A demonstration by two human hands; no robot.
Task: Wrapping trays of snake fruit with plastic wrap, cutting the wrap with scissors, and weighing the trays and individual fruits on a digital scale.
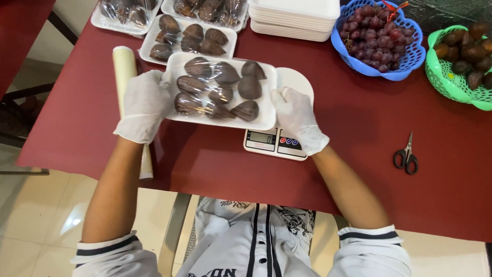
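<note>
I am looking down at a dark red desk [369, 128] and seeing both hands, in thin white gloves, holding one white foam tray [266, 110] between them. The left hand [145, 105] is gripping the tray's left edge, fingers curled around it, and the right hand [297, 119] is closing on the right edge with the thumb lying on the rim. The tray is carrying dark brown, scaly, teardrop-shaped fruits [220, 87] under clear plastic film that is glinting over them. It is being held just above a small white kitchen scale [277, 141], covering most of the scale's platform; I cannot tell whether it is touching the platform.

A roll of cling film [124, 66] is lying just to the left of the left hand, running towards me under the forearm. Behind the held tray, an open tray of the same fruit [189, 38] is sitting on the desk, with two more wrapped trays beyond it. A stack of empty foam trays [292, 18] is standing to the right of those. Farther right, a blue basket [410, 64] is holding red grapes [376, 33], and a green basket [451, 84] at the edge is holding more brown fruit. Black-handled scissors [406, 156] are lying well apart from the right hand.
</note>
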